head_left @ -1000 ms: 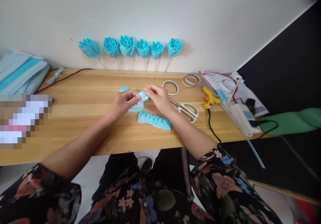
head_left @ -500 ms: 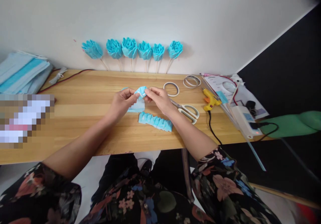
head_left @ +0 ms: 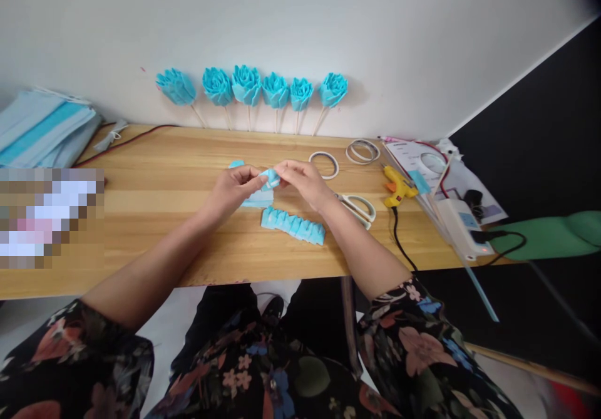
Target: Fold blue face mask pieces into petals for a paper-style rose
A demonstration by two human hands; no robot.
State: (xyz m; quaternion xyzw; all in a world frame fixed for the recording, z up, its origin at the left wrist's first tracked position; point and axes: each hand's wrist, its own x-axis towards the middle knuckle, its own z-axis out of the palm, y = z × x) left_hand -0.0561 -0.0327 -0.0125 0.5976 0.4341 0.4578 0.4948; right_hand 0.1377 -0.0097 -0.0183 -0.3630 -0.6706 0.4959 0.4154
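Observation:
A small folded piece of light-blue fabric is pinched between my two hands above the table. My left hand grips its left side with thumb and fingers, and my right hand holds its right edge. Under the hands lies flat light-blue fabric, partly covered by them. Just nearer to me rests a row of overlapping folded blue pieces. Scissors with pale handles lie beside my right forearm, their blades hidden behind it.
Several blue fabric roses on sticks lean against the wall. Tape rolls, a yellow glue gun and a white power strip lie to the right. A stack of face masks sits at the left.
The folded piece has been turned and bent smaller between my fingers, and it has shifted slightly right and down. My right fingers have drawn closer together. The view has shifted slightly.

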